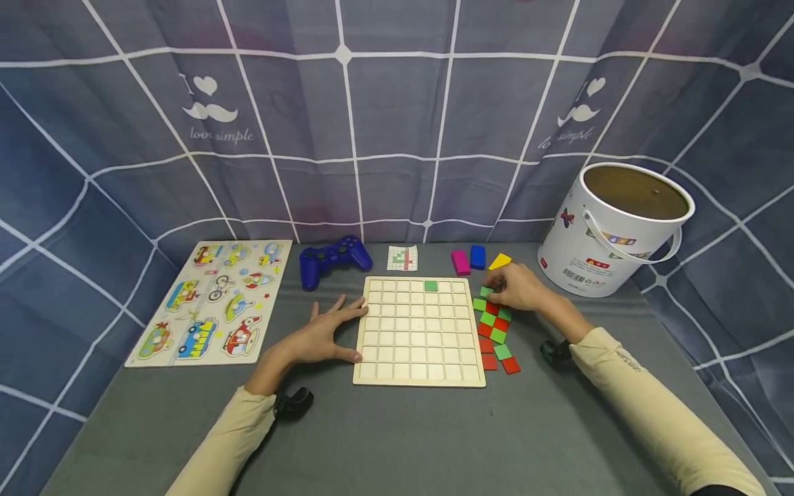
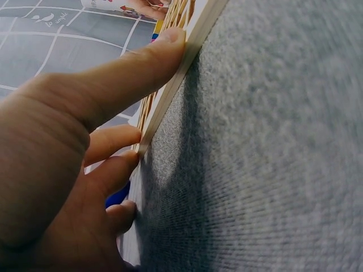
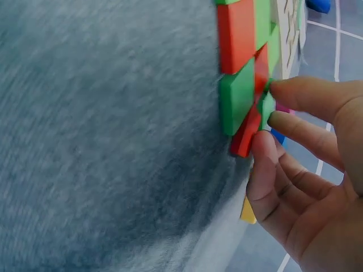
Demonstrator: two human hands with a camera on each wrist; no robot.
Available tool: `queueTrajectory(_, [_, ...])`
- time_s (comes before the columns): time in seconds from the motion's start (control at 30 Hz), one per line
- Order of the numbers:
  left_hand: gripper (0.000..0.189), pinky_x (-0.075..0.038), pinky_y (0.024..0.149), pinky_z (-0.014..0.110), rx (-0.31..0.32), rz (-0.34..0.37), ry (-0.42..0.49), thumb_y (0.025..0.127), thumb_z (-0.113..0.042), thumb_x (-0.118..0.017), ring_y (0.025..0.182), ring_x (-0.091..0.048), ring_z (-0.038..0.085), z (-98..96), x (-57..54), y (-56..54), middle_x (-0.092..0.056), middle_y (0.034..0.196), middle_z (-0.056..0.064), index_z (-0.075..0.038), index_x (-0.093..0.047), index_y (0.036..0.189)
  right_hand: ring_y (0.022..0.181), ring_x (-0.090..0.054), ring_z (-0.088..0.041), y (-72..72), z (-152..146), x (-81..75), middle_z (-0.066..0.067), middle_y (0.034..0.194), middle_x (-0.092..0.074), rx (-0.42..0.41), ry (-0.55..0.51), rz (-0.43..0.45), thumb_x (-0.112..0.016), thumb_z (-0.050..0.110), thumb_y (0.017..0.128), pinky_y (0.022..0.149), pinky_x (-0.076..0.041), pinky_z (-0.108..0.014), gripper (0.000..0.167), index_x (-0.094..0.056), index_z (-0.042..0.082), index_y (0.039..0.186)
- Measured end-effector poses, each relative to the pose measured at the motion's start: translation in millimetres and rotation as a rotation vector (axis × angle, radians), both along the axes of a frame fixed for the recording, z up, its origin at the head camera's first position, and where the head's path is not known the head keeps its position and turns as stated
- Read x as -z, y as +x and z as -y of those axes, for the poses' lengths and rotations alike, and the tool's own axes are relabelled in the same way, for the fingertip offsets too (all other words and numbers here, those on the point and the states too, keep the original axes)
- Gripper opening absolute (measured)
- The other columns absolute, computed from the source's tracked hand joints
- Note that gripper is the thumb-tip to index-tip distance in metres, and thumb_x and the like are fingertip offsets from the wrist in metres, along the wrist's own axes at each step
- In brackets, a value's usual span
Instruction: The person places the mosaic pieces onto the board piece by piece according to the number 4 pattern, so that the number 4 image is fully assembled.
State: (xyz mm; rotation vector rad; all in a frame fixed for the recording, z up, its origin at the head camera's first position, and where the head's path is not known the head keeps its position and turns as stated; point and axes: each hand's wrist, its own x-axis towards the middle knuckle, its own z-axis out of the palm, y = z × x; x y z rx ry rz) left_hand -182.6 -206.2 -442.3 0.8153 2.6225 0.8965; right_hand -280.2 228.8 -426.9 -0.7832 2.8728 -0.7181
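A light wooden grid board (image 1: 411,339) lies flat, with one green square tile (image 1: 431,286) in its top row. My left hand (image 1: 316,337) is at the board's left side, fingers spread; in the left wrist view its thumb (image 2: 164,51) and fingertips touch the board's edge. Right of the board is a cluster of red and green square tiles (image 1: 486,329). At the cluster's far end, my right hand (image 1: 520,288) pinches a green tile (image 3: 266,109) with its fingertips. More red and green tiles lie right beside those fingers in the right wrist view.
A small pattern card (image 1: 402,258) lies behind the board, near a blue game controller (image 1: 335,260). Pink (image 1: 460,262), blue (image 1: 477,257) and yellow (image 1: 499,262) blocks sit beyond the tiles. A white bucket (image 1: 595,241) stands back right; a picture puzzle board (image 1: 211,303) lies left.
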Motion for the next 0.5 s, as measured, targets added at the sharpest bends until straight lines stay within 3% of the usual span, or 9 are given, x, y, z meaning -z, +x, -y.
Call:
queueTrajectory(0.27, [0.097, 0.015, 0.104, 0.075, -0.009, 0.01, -0.002, 0.076, -0.038, -0.087, 0.15, -0.004, 0.042, -2.8, -1.9, 0.7, -0.019, 0.165, 0.005, -0.011, -0.038, 0.155, 0.078, -0.059, -0.019, 2.0, 3.7, -1.3, -0.004, 0.087, -0.069, 0.015, 0.008, -0.035, -0.078, 0.009, 0.078, 0.07, -0.05, -0.039, 0.023, -0.077, 0.004, 0.1])
queueTrajectory(0.5, [0.097, 0.016, 0.104, 0.075, -0.01, 0.009, 0.0, 0.076, -0.038, -0.087, 0.15, -0.004, 0.042, -0.6, -0.9, 0.4, -0.019, 0.165, 0.005, -0.011, -0.039, 0.155, 0.068, -0.058, -0.015, 2.8, 22.3, -2.9, -0.008, 0.095, -0.072, 0.004, -0.101, -0.036, -0.081, 0.008, 0.078, 0.065, -0.051, -0.036, 0.023, -0.074, 0.005, 0.1])
